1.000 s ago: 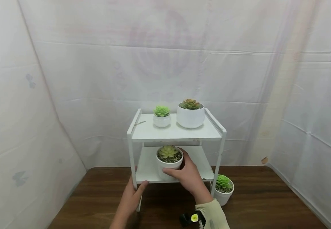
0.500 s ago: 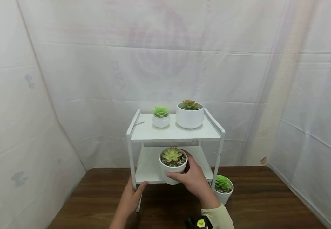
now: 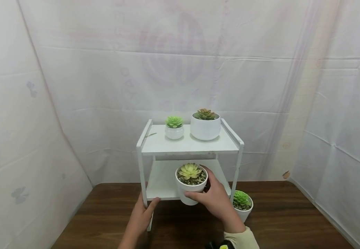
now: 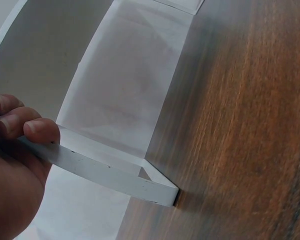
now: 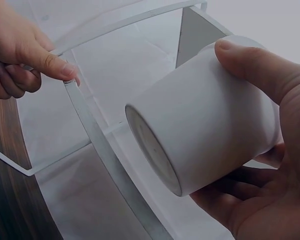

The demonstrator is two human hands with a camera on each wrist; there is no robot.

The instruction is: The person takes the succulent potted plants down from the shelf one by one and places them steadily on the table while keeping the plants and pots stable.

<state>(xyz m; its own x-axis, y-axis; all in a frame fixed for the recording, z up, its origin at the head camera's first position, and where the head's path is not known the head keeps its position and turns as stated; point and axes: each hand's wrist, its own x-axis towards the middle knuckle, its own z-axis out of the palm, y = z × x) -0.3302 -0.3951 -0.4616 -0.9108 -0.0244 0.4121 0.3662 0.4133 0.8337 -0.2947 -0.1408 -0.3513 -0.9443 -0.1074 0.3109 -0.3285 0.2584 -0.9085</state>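
My right hand [image 3: 215, 199] grips a white pot [image 3: 187, 195] that holds a pale green succulent [image 3: 190, 171] in gravel. Thumb in front and fingers behind, it holds the pot at the front edge of the lower shelf [image 3: 162, 183]. In the right wrist view the pot's underside [image 5: 151, 147] shows, clear of the shelf board. My left hand [image 3: 140, 216] grips the front left leg of the white two-tier rack [image 3: 192, 152], its thumb along the lower shelf's edge. The left wrist view shows its fingers [image 4: 42, 131] curled round that white leg [image 4: 107, 172].
On the top shelf stand a small white pot with a bright green succulent [image 3: 174, 131] and a larger white bowl-shaped pot [image 3: 205, 128]. Another potted succulent [image 3: 242, 204] stands on the brown wooden table [image 3: 285, 214], by the rack's right leg. White sheeting [image 3: 105, 86] hangs behind.
My right hand has drawn the potted succulent forward and a little to the right, from over the lower shelf to its front edge. My left hand stays on the rack's leg.
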